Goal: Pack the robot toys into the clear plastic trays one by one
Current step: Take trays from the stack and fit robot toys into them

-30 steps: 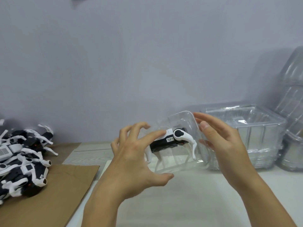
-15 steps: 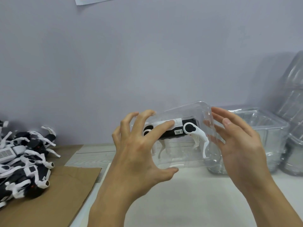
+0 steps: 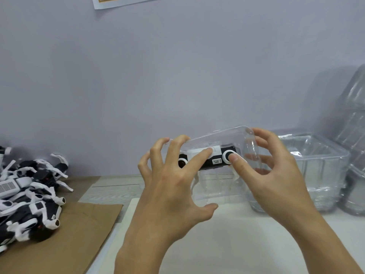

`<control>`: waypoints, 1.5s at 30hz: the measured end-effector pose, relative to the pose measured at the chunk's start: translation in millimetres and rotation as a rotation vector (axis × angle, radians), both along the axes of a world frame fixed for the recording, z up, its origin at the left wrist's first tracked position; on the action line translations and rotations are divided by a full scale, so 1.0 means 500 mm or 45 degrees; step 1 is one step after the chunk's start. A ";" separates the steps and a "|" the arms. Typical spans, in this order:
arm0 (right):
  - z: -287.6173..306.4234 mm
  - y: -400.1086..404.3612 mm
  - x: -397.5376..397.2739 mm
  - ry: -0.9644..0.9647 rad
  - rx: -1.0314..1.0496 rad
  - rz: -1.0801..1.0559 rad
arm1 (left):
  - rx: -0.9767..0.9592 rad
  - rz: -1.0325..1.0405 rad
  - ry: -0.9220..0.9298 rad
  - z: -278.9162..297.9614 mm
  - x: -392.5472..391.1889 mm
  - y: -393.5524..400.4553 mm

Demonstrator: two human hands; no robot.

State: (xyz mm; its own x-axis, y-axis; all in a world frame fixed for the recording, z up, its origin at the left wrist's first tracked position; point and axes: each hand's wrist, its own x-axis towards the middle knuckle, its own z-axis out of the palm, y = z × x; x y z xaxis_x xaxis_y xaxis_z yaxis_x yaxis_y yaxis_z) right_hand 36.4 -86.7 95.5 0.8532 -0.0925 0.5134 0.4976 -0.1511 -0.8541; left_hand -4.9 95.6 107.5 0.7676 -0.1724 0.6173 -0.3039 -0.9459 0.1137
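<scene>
At your far left a heap of black-and-white robot toys (image 3: 29, 196) lies piled on a sheet of brown cardboard (image 3: 79, 234) that covers that end of the table (image 3: 237, 244). Further right, your left hand (image 3: 173, 190) is raised above the table with fingers curled like a claw; its index finger presses on the white top of the one robot toy (image 3: 209, 162) sitting inside the clear plastic tray (image 3: 219, 169), its thumb hooks under the tray's near lower edge, and the other fingertips rest on the tray's upper left rim. So this hand grips the tray with the toy in it. The tray is held up off the table and tilted, its open face turned toward you (a small "battery cover" label shows on the toy's black body). Your right hand (image 3: 272, 171) clasps the tray's right end: the thumb presses on the toy's round black-and-white joint, while the fingers curl round the tray's far right corner. Just beyond that hand, a stack of empty clear trays (image 3: 320, 171) stands on the table, and more clear plastic packaging (image 3: 353, 135) leans against the wall (image 3: 177, 76) at the far right.
</scene>
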 end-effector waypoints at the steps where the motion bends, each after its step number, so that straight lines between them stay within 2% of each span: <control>1: 0.000 0.000 0.000 -0.002 0.007 0.000 | 0.002 -0.010 0.001 0.000 0.001 -0.001; 3: 0.003 -0.001 -0.003 -0.002 0.001 0.020 | -0.029 -0.046 0.021 -0.004 0.003 0.001; 5: 0.010 -0.006 -0.007 -0.006 0.005 0.070 | -0.164 -0.112 0.074 -0.012 0.005 0.010; 11: 0.035 -0.033 -0.012 -0.077 0.291 0.203 | -0.872 -0.347 0.225 -0.052 0.022 0.049; 16: 0.030 -0.034 -0.008 -0.040 0.346 0.216 | -1.619 -0.770 0.420 -0.080 0.033 0.031; 20: 0.030 -0.022 -0.011 -0.052 0.253 0.208 | -2.369 -0.927 0.684 -0.091 0.036 -0.003; 22: 0.033 -0.006 -0.017 -0.103 0.131 0.180 | -2.555 -0.951 0.757 -0.095 0.034 -0.011; 26: 0.033 0.041 -0.029 -0.157 -0.122 0.153 | -2.660 -0.925 0.780 -0.097 0.029 -0.009; 32: 0.037 0.045 -0.038 -0.199 -0.469 0.142 | -2.678 -0.923 0.798 -0.105 0.030 0.002; 41: 0.044 0.037 -0.046 -0.195 -0.643 0.207 | -2.734 -0.996 0.624 -0.108 0.034 0.001; 45: 0.040 0.046 -0.044 -0.229 -0.697 0.174 | -2.745 -1.039 0.641 -0.104 0.031 0.003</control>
